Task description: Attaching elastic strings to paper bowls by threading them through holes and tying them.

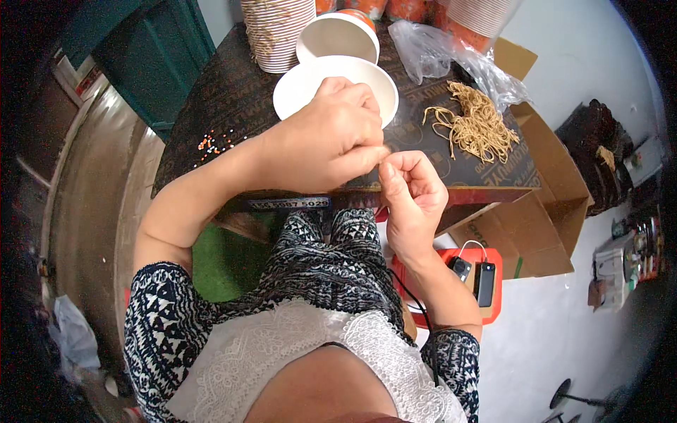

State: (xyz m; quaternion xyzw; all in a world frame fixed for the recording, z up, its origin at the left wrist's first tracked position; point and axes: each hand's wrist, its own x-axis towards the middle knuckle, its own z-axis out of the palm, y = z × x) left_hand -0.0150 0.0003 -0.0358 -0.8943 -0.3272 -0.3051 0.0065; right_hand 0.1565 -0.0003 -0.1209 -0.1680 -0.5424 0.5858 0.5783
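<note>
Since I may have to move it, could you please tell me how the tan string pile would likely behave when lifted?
The tan string pile would probably hang floppy, since its thin strands curl loosely. It might trail or snag, as many loops overlap in a tangle. It is likely light, being slender string.

A black-and-white patterned garment (317, 278) covers the body at 6 o'clock, its print packed with zigzags, triangles and broken bands. The same print runs over both legs, near the dial's centre. The left sleeve (163, 303) at 8 o'clock and the right sleeve (460, 363) near 5 o'clock share it, both ending around the elbow; the forearms below them are bare. A broad white collar (257, 345) spreads from 7 to 5 o'clock, with floral lace and a scalloped edge around a rounded neckline. A thin dark cable (421, 307) trails toward 5 o'clock, curving over the garment.
</note>
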